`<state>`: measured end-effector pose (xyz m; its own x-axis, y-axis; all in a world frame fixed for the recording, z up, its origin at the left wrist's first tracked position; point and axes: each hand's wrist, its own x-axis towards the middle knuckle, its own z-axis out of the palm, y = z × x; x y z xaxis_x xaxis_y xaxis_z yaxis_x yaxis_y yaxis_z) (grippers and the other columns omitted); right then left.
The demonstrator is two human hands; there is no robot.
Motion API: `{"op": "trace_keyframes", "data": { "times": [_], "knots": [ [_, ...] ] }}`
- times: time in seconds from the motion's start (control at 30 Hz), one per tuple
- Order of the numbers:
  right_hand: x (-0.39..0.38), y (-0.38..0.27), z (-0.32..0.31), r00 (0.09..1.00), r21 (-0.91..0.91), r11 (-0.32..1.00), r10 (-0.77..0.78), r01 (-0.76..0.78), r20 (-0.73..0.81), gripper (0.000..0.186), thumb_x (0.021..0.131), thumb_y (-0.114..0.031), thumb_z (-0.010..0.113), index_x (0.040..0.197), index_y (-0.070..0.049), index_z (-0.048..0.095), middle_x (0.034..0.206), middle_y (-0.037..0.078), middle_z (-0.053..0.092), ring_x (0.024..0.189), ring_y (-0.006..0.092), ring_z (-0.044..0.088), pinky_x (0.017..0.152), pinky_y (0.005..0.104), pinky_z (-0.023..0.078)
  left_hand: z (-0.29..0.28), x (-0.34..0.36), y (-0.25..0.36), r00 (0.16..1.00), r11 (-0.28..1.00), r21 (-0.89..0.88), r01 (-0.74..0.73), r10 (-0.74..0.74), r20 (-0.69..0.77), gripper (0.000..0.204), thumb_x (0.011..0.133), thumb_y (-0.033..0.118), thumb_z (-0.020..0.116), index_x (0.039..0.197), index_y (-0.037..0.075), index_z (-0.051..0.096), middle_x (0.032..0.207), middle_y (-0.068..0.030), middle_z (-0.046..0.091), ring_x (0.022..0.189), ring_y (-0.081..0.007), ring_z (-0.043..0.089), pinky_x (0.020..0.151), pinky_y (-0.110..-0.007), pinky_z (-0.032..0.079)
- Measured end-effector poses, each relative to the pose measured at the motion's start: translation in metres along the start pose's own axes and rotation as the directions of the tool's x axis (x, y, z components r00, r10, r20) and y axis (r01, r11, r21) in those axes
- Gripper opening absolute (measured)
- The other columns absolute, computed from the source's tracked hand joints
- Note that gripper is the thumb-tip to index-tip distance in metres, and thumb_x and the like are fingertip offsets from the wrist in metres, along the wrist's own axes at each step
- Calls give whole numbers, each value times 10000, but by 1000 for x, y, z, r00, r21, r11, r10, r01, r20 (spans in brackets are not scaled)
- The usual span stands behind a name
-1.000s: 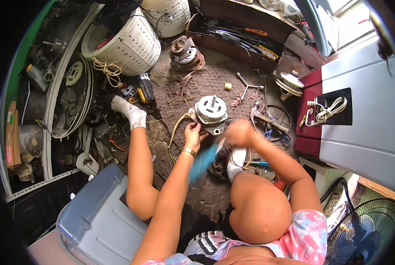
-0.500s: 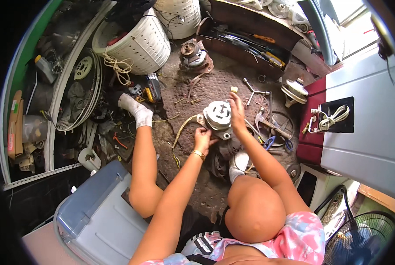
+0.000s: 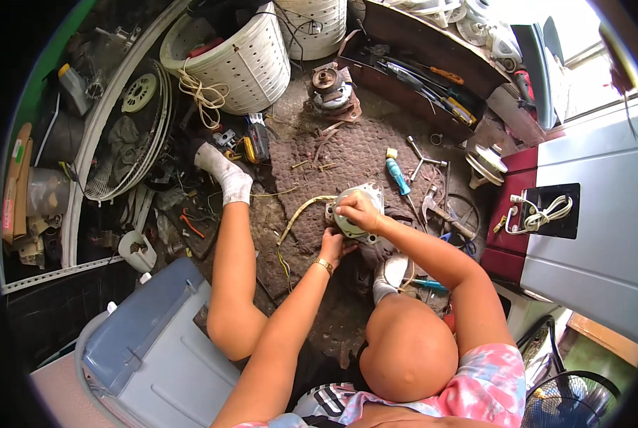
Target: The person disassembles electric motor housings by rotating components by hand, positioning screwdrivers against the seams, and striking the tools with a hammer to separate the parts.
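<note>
Your right hand (image 3: 358, 209) lies on top of the round grey-white metal motor housing (image 3: 355, 214), which sits on the brown woven mat (image 3: 347, 153) just ahead of your knees. The fingers are curled and pressed together over the housing's upper left face; whether they pinch a small part there cannot be told. The housing shows on all sides of the knuckles, its squared flange sticking out above and to the right of them.

Your left hand (image 3: 331, 246) is at the housing's lower left edge, touching it from below. Its fingers (image 3: 339, 250) are bent in toward the rim, thumb side up; the grip itself is hidden, so pinching or merely bracing cannot be told. A gold bracelet (image 3: 324, 265) sits on that wrist.

A yellow-tan cable (image 3: 297, 212) arcs off the housing's left side across the mat. A blue-handled screwdriver (image 3: 397, 176) lies on the mat just up and right of the housing, clear of both hands. A hammer with a steel head (image 3: 433, 207) rests further right. A white perforated plastic drum (image 3: 237, 60) stands well apart at the upper left.
</note>
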<state>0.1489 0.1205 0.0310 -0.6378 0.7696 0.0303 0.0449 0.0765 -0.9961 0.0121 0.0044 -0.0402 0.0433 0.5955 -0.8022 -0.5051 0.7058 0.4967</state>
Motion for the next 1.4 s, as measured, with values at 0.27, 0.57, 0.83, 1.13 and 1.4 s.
{"op": "trace_keyframes", "data": {
  "times": [0.27,0.57,0.83,1.13,1.4],
  "knots": [
    [-33,-46,32,972,235,965,-64,119,-228,390,921,-394,605,889,-7,630,799,72,578,780,190,564,742,332,448,-59,12,39,847,769,459,-445,528,-64,373,927,98,578,1294,30,591,1021,-73,671,907,-172,640,773,-330,540],
    [-81,-240,-6,688,-340,879,-475,335,-548,561,829,-28,684,1362,-64,517,1402,142,479,1292,272,489,1075,403,407,-62,-122,82,781,503,736,-453,622,54,637,936,287,686,1497,63,485,1467,-238,480,1388,-377,463,1141,-446,390],
    [-113,-533,37,229,-403,485,-812,776,-536,536,928,13,583,1435,-21,412,1433,169,482,1252,280,579,955,393,533,-68,-241,46,692,505,560,-657,699,182,478,970,209,669,1405,38,572,1382,-188,580,1293,-305,564,1056,-397,473],
    [-112,-508,110,704,-690,503,-710,521,13,375,866,-97,703,1224,-61,597,1148,170,648,1045,325,638,897,427,528,-134,-303,-37,715,631,431,-644,697,48,380,1020,209,617,1381,96,578,1224,-15,629,982,-122,635,769,-285,529],
    [-107,-347,60,822,-976,178,533,122,200,531,911,-364,719,1355,-90,623,1224,186,703,1116,375,668,933,472,538,-115,-340,-72,691,491,550,-675,683,237,378,986,196,662,1338,69,617,1192,-60,665,1008,-177,662,823,-339,541]
  ]
}}
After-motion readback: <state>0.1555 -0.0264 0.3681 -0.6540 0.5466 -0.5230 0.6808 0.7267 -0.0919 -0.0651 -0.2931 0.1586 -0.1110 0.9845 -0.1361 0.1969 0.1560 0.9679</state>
